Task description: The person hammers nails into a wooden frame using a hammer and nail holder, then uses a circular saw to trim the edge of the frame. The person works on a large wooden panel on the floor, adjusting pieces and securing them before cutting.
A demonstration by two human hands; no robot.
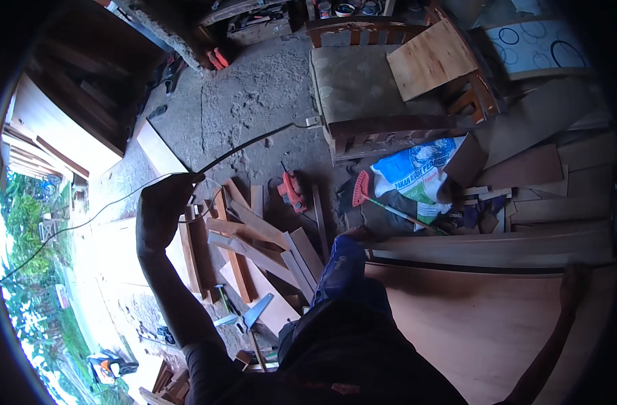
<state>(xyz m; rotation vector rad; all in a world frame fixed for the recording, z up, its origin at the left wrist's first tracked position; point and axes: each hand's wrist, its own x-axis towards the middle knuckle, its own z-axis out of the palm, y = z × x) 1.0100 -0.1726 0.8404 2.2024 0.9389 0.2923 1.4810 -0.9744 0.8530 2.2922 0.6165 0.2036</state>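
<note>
My left hand [166,202] is raised at the left, its fingers closed on a thin dark flexible strip [254,140]. From these fingers the strip arches right to a small pale block at its end, beside the chair. A thin dark line also runs from the hand toward the far left. At the right, my right hand [575,283] is closed at the upper edge of a broad reddish-brown wooden panel [484,317]; its fingers are dim. A black band lies along that edge, with a long wooden board [511,244] beyond it.
A wooden chair with a cushion [349,84] stands ahead, a plywood piece [433,59] on it. On the floor are a red power planer [293,192], wood offcuts [254,229], a handsaw [256,312], a red rake-like head [361,189] and a blue-white sack [416,169]. Boards are stacked right.
</note>
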